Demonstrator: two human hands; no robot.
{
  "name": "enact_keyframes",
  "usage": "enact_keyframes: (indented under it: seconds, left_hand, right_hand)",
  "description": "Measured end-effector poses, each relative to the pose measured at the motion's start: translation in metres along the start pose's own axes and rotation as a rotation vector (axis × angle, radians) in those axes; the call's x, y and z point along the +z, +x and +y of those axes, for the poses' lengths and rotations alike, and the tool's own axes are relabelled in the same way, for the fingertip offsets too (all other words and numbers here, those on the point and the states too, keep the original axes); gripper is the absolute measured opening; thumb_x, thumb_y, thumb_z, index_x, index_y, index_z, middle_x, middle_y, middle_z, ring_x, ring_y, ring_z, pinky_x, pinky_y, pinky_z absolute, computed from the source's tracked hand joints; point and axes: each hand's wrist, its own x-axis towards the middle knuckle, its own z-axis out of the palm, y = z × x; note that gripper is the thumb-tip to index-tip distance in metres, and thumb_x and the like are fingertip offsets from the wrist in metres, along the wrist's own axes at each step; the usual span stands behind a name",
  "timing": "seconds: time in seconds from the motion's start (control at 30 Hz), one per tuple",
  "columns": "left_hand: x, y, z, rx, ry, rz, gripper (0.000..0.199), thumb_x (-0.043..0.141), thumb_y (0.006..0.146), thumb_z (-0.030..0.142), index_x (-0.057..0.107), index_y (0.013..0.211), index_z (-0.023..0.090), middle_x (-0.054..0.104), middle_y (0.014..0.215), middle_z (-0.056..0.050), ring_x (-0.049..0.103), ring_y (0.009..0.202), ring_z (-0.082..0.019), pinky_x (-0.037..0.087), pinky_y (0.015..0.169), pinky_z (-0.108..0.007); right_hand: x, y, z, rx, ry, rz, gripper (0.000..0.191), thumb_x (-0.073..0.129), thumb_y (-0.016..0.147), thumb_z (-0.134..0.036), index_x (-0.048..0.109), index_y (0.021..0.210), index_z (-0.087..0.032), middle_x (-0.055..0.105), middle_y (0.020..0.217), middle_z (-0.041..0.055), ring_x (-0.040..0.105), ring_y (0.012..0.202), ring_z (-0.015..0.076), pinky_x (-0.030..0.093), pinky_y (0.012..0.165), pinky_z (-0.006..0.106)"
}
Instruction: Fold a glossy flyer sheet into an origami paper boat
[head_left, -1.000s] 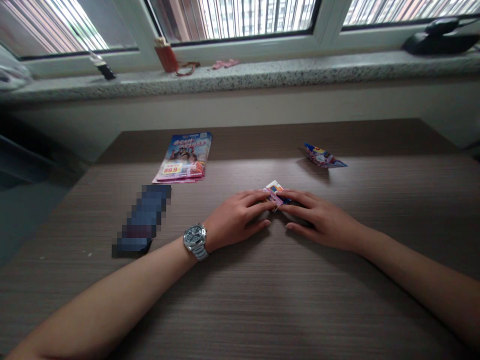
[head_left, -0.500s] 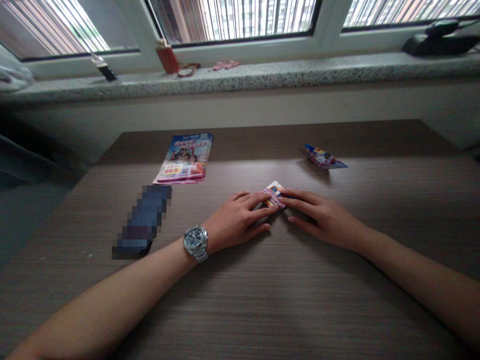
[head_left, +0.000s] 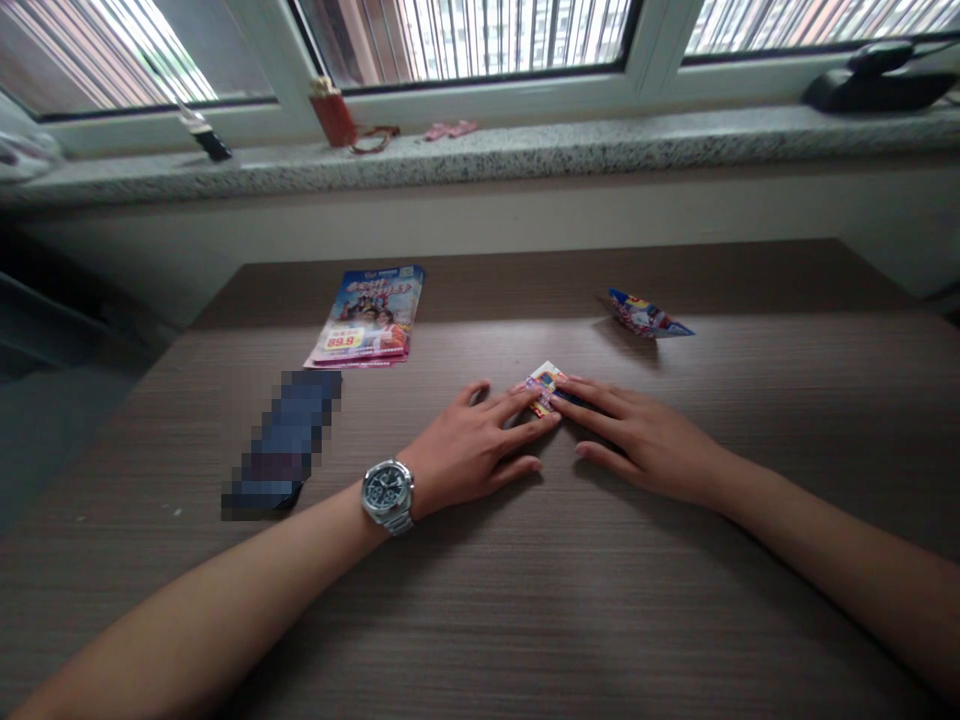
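Note:
A small folded piece of printed paper point(head_left: 545, 378) lies flat near the middle of the table, its edges partly covered by fingers. My left hand point(head_left: 480, 440), with a metal watch point(head_left: 388, 494) on the wrist, rests its outstretched fingers on the paper's left and near side. From the right, my right hand point(head_left: 645, 435) lays its spread fingers over the paper's right part. Both hands are open and press from above rather than grip. Beyond the right hand stands a folded paper shape point(head_left: 649, 316) with pointed ends, printed in blue and red.
A stack of printed flyers point(head_left: 367, 315) lies at the back left of the table point(head_left: 480, 620). Nearer, a dark blurred-out flat object point(head_left: 289, 440) lies beside my left forearm. On the stone windowsill point(head_left: 570, 150) are a red case point(head_left: 333, 116) and a black device point(head_left: 877, 85).
My right fingers have shifted slightly left and flattened further over the folded paper. My left hand has barely moved, its fingers still on the paper.

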Motion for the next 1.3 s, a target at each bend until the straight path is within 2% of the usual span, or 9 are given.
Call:
enact_keyframes:
  seconds: [0.13,0.27,0.43,0.77,0.93,1.03,1.3]
  left_hand:
    - [-0.0015,-0.0001,0.0016,-0.01,0.01,-0.019,0.052,0.04,0.106,0.052,0.039,0.154,0.032,0.034,0.164,-0.01,0.04,0.147,-0.027,0.027,0.119,-0.055]
    - [-0.0022,0.0,0.0024,-0.019,0.012,-0.016,0.052,0.041,0.105,0.051,0.04,0.154,0.032,0.034,0.164,-0.01,0.04,0.147,-0.028,0.027,0.119,-0.055]
    - [-0.0028,0.0001,0.0029,-0.02,0.016,-0.027,0.052,0.039,0.106,0.05,0.039,0.154,0.032,0.035,0.163,-0.011,0.041,0.146,-0.027,0.027,0.117,-0.056]
    - [-0.0044,0.0001,0.0039,-0.023,0.022,-0.03,0.052,0.039,0.106,0.051,0.038,0.155,0.032,0.034,0.164,-0.011,0.041,0.146,-0.027,0.026,0.117,-0.055]
    - [-0.0027,-0.0006,0.0047,-0.027,0.033,-0.017,0.052,0.04,0.106,0.05,0.038,0.155,0.032,0.033,0.164,-0.01,0.04,0.147,-0.028,0.026,0.118,-0.054]
    - [-0.0016,-0.001,0.0047,-0.028,0.029,-0.011,0.052,0.04,0.106,0.05,0.039,0.154,0.032,0.033,0.164,-0.01,0.04,0.147,-0.028,0.025,0.118,-0.055]
    - [-0.0022,-0.0006,0.0045,-0.026,0.01,-0.008,0.051,0.04,0.106,0.049,0.038,0.154,0.033,0.035,0.163,-0.01,0.042,0.145,-0.028,0.025,0.117,-0.054]
  right_hand:
    - [0.001,-0.0019,-0.0033,0.023,-0.026,-0.063,0.064,0.041,0.105,-0.045,0.027,0.161,-0.019,0.024,0.168,0.0126,0.023,0.155,0.0277,0.03,0.123,0.051]
    - [0.0021,-0.0033,-0.0038,0.056,-0.014,-0.093,0.066,0.039,0.105,-0.047,0.019,0.163,-0.023,0.017,0.17,0.0086,0.018,0.156,0.0263,0.027,0.124,0.051]
    - [0.0038,-0.0034,-0.002,0.136,-0.021,-0.082,0.07,0.037,0.105,-0.049,0.012,0.164,-0.021,0.019,0.169,0.0083,0.016,0.156,0.025,0.024,0.126,0.05]
    - [0.0035,-0.0029,-0.0025,0.163,-0.036,-0.095,0.07,0.035,0.105,-0.053,0.014,0.164,-0.023,0.021,0.169,0.0074,0.019,0.156,0.0244,0.025,0.126,0.049]
    - [0.0025,-0.0028,-0.0031,0.126,-0.058,-0.114,0.065,0.038,0.104,-0.054,0.02,0.163,-0.032,0.015,0.17,0.0044,0.016,0.156,0.0272,0.025,0.125,0.052]
    - [0.0025,-0.0028,-0.0034,0.135,-0.058,-0.117,0.063,0.036,0.105,-0.053,0.022,0.162,-0.031,0.016,0.17,0.0047,0.016,0.156,0.0275,0.025,0.124,0.053]
    - [0.007,-0.004,-0.0022,0.176,-0.025,-0.056,0.07,0.036,0.105,-0.051,0.007,0.164,-0.029,0.022,0.168,0.005,0.021,0.155,0.0257,0.027,0.124,0.052]
